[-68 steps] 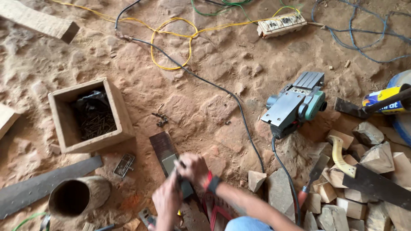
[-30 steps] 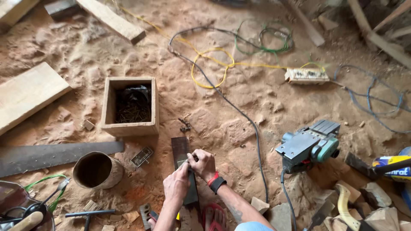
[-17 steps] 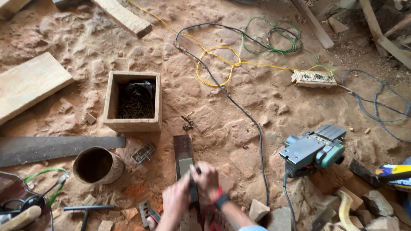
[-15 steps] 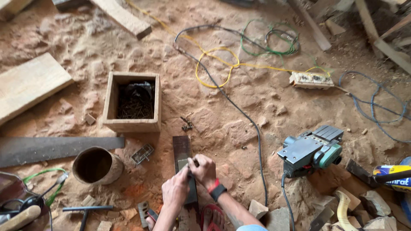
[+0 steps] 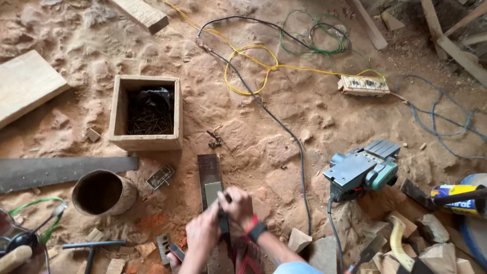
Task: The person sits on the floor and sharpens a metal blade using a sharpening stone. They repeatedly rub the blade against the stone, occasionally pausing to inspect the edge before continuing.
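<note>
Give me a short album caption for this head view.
Both hands, left hand and right hand, press a small blade on a dark sharpening stone.

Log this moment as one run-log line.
left hand: on small blade | right hand: on same blade | under: dark flat stone | nearby: nail box, power planer

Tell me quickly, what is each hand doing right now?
Left hand: blurred, pressing a small dark blade on the sharpening stone.
Right hand: closed on the same blade.
</note>
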